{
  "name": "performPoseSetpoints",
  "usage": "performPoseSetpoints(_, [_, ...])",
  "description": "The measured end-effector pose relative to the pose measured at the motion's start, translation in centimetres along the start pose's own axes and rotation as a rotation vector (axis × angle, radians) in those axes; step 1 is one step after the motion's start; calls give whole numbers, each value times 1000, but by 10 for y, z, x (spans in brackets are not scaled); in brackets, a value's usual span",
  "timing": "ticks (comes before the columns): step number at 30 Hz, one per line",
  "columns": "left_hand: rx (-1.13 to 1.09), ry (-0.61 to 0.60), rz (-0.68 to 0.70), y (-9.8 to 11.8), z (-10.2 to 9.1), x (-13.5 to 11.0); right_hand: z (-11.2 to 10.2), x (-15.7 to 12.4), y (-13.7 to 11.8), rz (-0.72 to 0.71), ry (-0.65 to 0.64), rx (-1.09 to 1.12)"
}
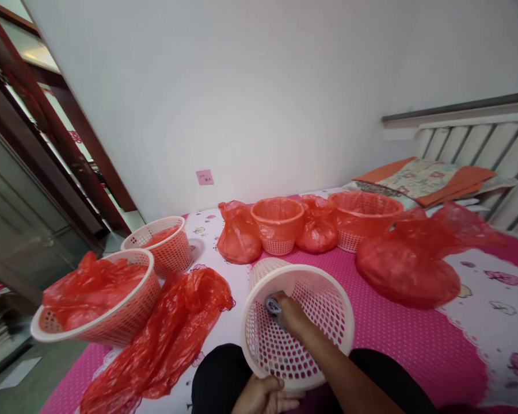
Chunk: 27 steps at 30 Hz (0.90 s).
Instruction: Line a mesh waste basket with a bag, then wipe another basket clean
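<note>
Pink plastic basket [323, 305] tipped, cloth [273, 306] held within

Toward six o'clock, the basket's mouth is turned to the camera, its rim gripped by the left hand [264, 397]. Inside, the bunched cloth is clutched in the right hand [290, 313]. A crumpled red plastic bag [172, 333] is spread between seven and eight o'clock; a filled red bag [408, 270] is seen toward four.

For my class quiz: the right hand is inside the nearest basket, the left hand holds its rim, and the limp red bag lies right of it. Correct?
No: the limp red bag lies left of the nearest basket, as the head view shows. The rest stands.
</note>
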<state>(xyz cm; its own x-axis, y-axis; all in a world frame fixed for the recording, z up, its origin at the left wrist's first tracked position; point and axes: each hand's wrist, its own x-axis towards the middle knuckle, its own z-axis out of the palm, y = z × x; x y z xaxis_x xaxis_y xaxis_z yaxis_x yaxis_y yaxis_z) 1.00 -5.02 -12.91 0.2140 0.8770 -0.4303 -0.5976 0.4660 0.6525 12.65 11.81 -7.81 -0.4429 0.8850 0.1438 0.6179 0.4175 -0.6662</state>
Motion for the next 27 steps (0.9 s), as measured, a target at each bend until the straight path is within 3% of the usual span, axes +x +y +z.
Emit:
performPoseSetpoints(4, [-12,-73,-24,3,1,-1,1,5,2,48,-86,-171])
performPoseSetpoints(9, [-28,-75,-11,1,-2,1,9,17,2,51,-136,-238])
performPoseSetpoints(17, [-39,-110,-27,0,-9,6,20,17,-2,33,-179,41])
performPoseSetpoints(27, [-22,-98,32,5,0,-2,14,-10,-8,-27,-177,287])
